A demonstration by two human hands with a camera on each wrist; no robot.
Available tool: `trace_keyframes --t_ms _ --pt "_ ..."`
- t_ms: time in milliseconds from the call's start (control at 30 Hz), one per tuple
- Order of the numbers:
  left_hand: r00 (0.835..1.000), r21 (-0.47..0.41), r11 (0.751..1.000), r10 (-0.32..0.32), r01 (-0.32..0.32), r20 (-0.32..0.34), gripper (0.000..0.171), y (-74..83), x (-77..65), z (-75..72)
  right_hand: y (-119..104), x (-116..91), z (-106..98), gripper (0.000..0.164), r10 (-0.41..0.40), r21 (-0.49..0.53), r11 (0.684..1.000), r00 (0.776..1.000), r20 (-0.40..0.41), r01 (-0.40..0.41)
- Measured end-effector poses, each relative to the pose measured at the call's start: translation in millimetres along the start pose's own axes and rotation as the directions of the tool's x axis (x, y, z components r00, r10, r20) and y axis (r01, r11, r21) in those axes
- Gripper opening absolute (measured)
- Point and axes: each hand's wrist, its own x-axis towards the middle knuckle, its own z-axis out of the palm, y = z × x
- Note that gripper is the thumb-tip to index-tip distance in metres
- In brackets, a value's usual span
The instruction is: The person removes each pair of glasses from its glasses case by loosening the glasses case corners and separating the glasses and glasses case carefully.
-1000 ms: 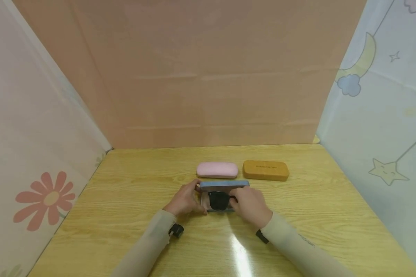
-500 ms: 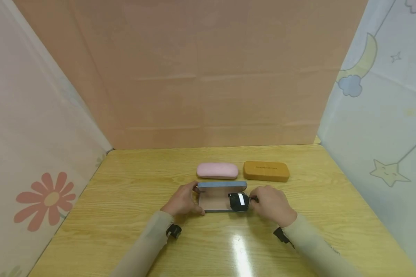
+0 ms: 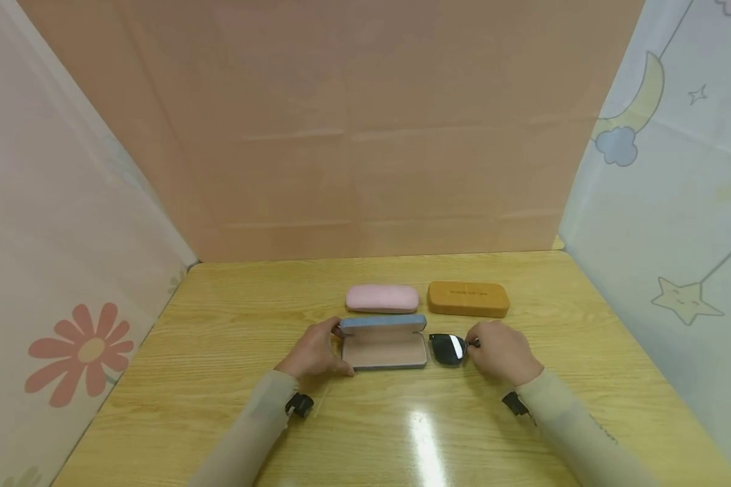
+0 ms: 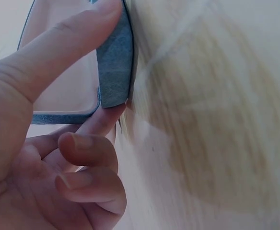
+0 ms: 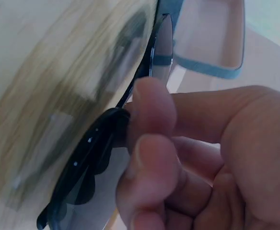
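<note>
A blue glasses case (image 3: 385,353) with a pale pink lining lies opened on the table, its lid raised at the back and nothing inside. My left hand (image 3: 315,350) grips the case's left end. In the left wrist view the thumb reaches across the blue shell (image 4: 115,72), with a finger beneath its corner. Just right of the case, black sunglasses (image 3: 447,350) with dark lenses are pinched at the bridge by my right hand (image 3: 502,352). The right wrist view shows the frame (image 5: 80,160) running between thumb and fingers, with one lens either side.
Behind the blue case lies a closed pink glasses case (image 3: 382,298). To its right is a closed orange-brown case (image 3: 468,299). The wooden table (image 3: 237,304) is bounded by a tan back sheet (image 3: 353,169) and patterned side sheets.
My right hand has lifted the sunglasses out of the blue case and moved them right, past its right end. My left hand and the case have shifted slightly left.
</note>
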Motion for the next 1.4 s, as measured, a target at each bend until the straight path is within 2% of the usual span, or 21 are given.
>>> trace_keyframes --t_ms 167,400,567,700,867,967,1100,1200,1400 --pt "1.0 -0.005 1.0 0.0 0.0 0.001 0.092 -0.4 -1.2 -0.3 12 3 2 0.01 0.011 0.003 1.0 1.0 -0.005 -0.01" --pt "1.0 -0.006 1.0 0.004 -0.004 0.004 0.091 -0.2 -1.8 -0.3 21 8 3 0.014 0.044 0.07 0.996 0.998 0.034 -0.046" --pt "1.0 -0.013 1.0 0.013 -0.012 0.006 0.088 0.9 -2.0 -0.5 24 10 3 0.018 0.065 0.113 0.991 0.996 0.066 -0.073" --pt "1.0 -0.016 1.0 0.01 -0.01 0.006 0.085 1.8 -1.7 -0.8 26 11 3 0.02 0.058 0.114 0.991 0.996 0.061 -0.065" --pt "1.0 -0.006 1.0 0.003 -0.003 0.004 0.078 1.5 -0.1 -0.7 25 10 0 0.029 0.069 0.125 0.989 0.994 0.08 -0.079" --pt "1.0 0.001 1.0 0.005 -0.005 0.0 0.075 0.9 1.0 -0.4 23 10 -3 0.033 0.064 0.12 0.99 0.994 0.091 -0.075" --pt "1.0 -0.003 1.0 0.009 -0.009 0.0 0.073 0.3 2.1 0.2 19 13 -6 0.033 0.017 0.119 0.993 0.999 0.041 -0.022" --pt "1.0 -0.008 1.0 0.01 -0.01 0.002 0.073 -0.1 2.1 0.8 12 17 -5 0.034 -0.02 0.179 0.984 1.0 -0.004 0.021" --pt "1.0 -0.033 0.999 -0.011 0.011 0.012 0.076 1.3 -0.2 1.3 -11 28 2 0.046 -0.081 0.369 0.926 0.996 -0.023 0.084"
